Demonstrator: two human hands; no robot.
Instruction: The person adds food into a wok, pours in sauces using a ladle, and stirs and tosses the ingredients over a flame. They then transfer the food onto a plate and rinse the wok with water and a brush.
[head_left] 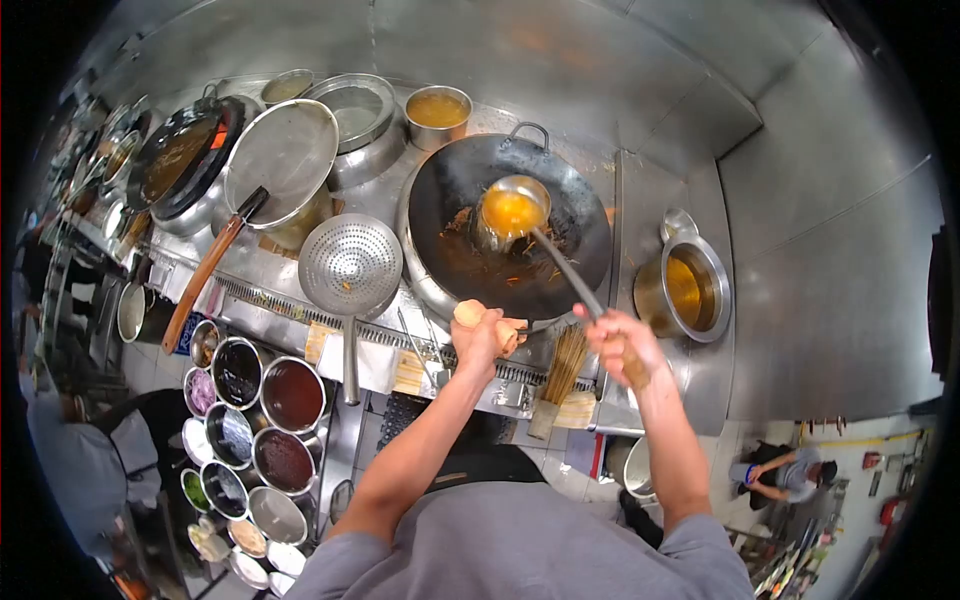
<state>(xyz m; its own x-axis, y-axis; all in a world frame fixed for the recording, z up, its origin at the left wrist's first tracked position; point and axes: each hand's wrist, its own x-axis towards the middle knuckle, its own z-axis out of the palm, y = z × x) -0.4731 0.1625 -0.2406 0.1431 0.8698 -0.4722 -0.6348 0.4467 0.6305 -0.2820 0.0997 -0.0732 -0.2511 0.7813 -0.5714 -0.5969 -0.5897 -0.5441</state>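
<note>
My right hand (627, 345) is wrapped round the handle of a metal ladle (572, 270). Its bowl, over the middle of the black wok (450, 190), holds orange-yellow liquid (513, 212). My left hand (477, 345) is closed on a bunched pinkish-orange cloth (511, 336) at the wok's near edge; a dark handle seems to run out from the cloth, though its grip is hidden. Brownish shreds (462, 220) cling to the wok's inside. Between my hands, below the wok, stands a bamboo brush (566, 358).
Left of the wok lie a perforated skimmer (350, 262) and a wooden-handled mesh strainer (283, 155) on a pot. A metal pot of yellow liquid (690, 292) stands right. Several sauce containers (292, 393) sit lower left. Other people are at left and far right.
</note>
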